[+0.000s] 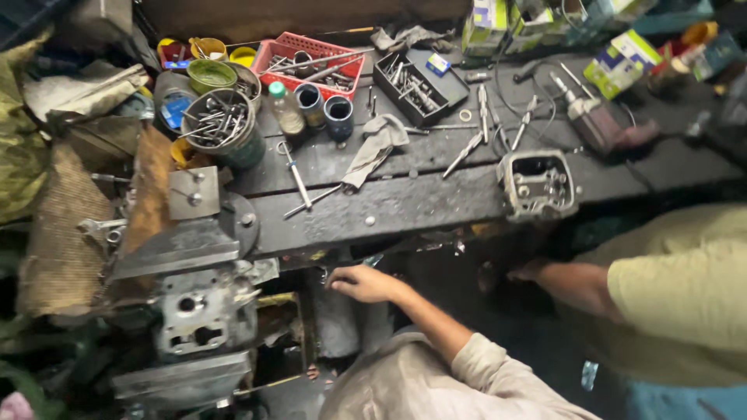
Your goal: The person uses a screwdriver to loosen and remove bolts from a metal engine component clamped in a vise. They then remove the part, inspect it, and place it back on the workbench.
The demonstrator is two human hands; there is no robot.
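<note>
My right hand [364, 283] reaches left from a rolled-up beige sleeve, just below the front edge of the dark wooden workbench [436, 204]. Its fingers are curled downward; whether they hold anything is hidden. It is close to a grey engine block [204, 317] clamped at the bench's left end. My left hand is not in view. On the bench's front edge stands a grey metal cylinder head [538, 185]. A co-worker in a green shirt [685, 295] stretches a bare forearm [572, 281] into the dark space under the bench; that hand is hidden.
The bench is crowded: a red basket of tools [311, 62], a black tray of bits [416, 87], a tin of bolts [222, 124], two dark cups [327, 109], a small bottle [285, 109], a grey rag [377, 148], loose drivers [297, 177], a drill [599, 120], cartons [622, 62].
</note>
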